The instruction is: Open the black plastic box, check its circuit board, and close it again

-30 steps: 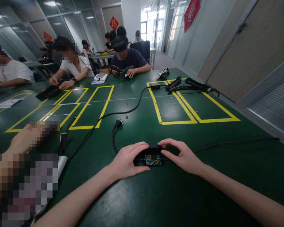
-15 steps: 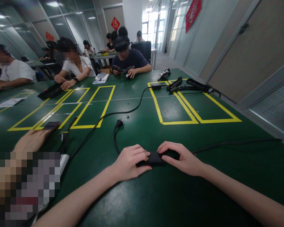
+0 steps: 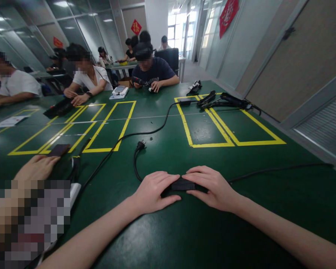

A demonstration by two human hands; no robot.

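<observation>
A black power adapter [image 3: 183, 184] rests on the green tabletop in front of me, between my hands, with both its ends covered by fingers. Around its left end curls my left hand [image 3: 155, 191], fingers over the top and thumb on the near side. My right hand [image 3: 214, 186] grips the right end in much the same way. From beside my left hand a short black cord loops up to a plug [image 3: 140, 145] whose prongs point right. Another black cord [image 3: 280, 169] runs from behind my right hand toward the table's right edge.
A long black cable [image 3: 145, 133] crosses the table to another adapter [image 3: 184, 101]. Black gear [image 3: 229, 100] lies at the far right near yellow tape outlines [image 3: 212, 145]. At left, a person's hand [image 3: 36, 166] is by a dark flat object [image 3: 59, 150]. People sit across the table.
The adapter has turned so that its ridged narrow side faces me instead of its smooth broad face. Both hands' fingers have shifted over its top, fingertips closer together.
</observation>
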